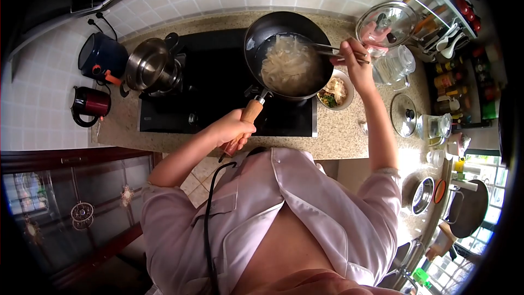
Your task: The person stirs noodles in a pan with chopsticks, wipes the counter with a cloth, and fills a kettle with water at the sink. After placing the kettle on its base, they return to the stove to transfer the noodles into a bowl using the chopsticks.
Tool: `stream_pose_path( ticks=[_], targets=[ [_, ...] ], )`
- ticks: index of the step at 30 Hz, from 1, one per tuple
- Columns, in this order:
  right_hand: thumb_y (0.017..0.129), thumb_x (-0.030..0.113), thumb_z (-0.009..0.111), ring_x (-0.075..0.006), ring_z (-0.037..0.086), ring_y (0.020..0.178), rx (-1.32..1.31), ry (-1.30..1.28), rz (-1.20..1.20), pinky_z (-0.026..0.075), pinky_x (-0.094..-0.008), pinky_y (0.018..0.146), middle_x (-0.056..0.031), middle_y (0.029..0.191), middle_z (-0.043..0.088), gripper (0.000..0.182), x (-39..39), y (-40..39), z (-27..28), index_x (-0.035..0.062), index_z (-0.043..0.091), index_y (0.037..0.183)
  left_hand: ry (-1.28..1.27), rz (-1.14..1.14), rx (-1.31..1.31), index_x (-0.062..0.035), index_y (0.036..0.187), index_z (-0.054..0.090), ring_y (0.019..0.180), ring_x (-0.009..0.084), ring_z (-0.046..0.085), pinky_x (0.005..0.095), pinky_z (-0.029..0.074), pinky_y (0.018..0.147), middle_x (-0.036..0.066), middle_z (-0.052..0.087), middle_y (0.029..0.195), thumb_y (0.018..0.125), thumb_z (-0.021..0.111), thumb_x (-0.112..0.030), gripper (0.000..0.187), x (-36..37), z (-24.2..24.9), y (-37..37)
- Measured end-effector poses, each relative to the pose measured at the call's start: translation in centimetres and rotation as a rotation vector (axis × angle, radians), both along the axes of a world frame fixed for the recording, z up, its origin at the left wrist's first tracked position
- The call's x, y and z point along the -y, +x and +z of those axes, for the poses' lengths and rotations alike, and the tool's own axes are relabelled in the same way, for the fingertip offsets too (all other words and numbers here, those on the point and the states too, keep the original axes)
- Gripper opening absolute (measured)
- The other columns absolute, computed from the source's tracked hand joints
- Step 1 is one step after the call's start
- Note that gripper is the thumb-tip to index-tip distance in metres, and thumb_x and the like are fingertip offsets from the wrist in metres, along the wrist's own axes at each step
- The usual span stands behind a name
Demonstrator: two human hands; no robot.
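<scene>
My left hand (pixel 236 131) is wrapped round the wooden handle (pixel 251 111) of a dark wok (pixel 255 49) over the black stove. Pale wide noodles (pixel 289 65) lie in cloudy liquid inside the wok, which tilts toward the right. Above its right rim, my right hand (pixel 356 63) is closed on a pair of chopsticks (pixel 326 49), their tips over the noodles. Just right of the wok stands a white bowl (pixel 349 98) holding pale strips and chopped greens, partly hidden by the wok and near my right forearm.
A steel pot (pixel 147 64) sits on the left of the stove (pixel 213 76). Farther left are a blue pot (pixel 102 57) and a dark red kettle (pixel 91 102). Glass lids (pixel 404 114), jars (pixel 403 60) and a utensil rack (pixel 445 0) line the right side. A tiled wall rises behind.
</scene>
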State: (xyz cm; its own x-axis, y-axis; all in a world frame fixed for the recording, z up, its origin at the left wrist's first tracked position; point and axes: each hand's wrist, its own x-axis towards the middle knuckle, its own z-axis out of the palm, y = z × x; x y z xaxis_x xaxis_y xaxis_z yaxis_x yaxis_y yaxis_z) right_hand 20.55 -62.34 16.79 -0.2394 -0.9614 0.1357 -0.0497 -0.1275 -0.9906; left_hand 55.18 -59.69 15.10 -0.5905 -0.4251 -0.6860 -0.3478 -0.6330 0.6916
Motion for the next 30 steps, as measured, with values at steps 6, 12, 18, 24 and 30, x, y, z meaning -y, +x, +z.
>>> stream_pose_path(
  ticks=[6,12,18,24,30],
  targets=[
    [0.093,0.013,0.055,-0.0192,0.058,0.059,-1.019,-0.249,0.035,0.042,-0.0309,0.054,-0.0134,0.072,0.054,0.017,-0.4,-0.4,-0.2,-0.0004,0.054,0.083,0.007,0.000,0.015,0.0001,0.097,0.040,0.047,0.0124,0.049,0.0292,0.045,0.040,0.004,0.048,0.063,0.081,0.057,-0.004,0.025,0.0,0.1,-0.1],
    [0.097,0.031,0.051,-0.0153,0.062,0.051,-0.394,0.401,0.101,0.046,-0.0257,0.046,-0.0071,0.061,0.058,0.037,1.2,0.4,-0.8,0.0011,0.052,0.075,-0.018,-0.019,0.006,0.0007,0.098,0.040,0.046,0.0124,0.049,0.0289,0.045,0.040,0.004,0.048,0.063,0.080,0.057,-0.004,0.025,0.0,0.1,0.1],
    [0.096,0.038,0.051,-0.0182,0.065,0.060,0.051,0.382,0.158,0.054,-0.0253,0.055,-0.0051,0.068,0.057,0.038,1.9,1.9,-1.1,0.0034,0.052,0.081,0.006,-0.003,0.012,0.0010,0.099,0.039,0.046,0.0123,0.049,0.0290,0.045,0.040,0.004,0.048,0.062,0.080,0.057,-0.004,0.026,0.0,0.1,0.0],
    [0.095,0.036,0.053,-0.0169,0.066,0.075,0.025,0.251,0.173,0.056,-0.0271,0.065,-0.0046,0.080,0.056,0.035,2.8,1.1,-1.4,0.0027,0.053,0.084,0.025,0.025,-0.012,0.0001,0.100,0.039,0.046,0.0120,0.049,0.0291,0.044,0.040,0.004,0.048,0.063,0.080,0.057,-0.004,0.027,-0.1,0.1,0.0],
    [0.096,0.028,0.053,-0.0114,0.061,0.072,-0.221,0.185,0.144,0.056,-0.0265,0.062,-0.0018,0.076,0.055,0.030,1.8,0.5,1.6,-0.0001,0.058,0.089,0.021,0.027,0.018,-0.0003,0.099,0.039,0.047,0.0117,0.048,0.0292,0.044,0.040,0.004,0.048,0.063,0.080,0.057,-0.005,0.027,-0.1,0.0,-0.1]
  ],
)
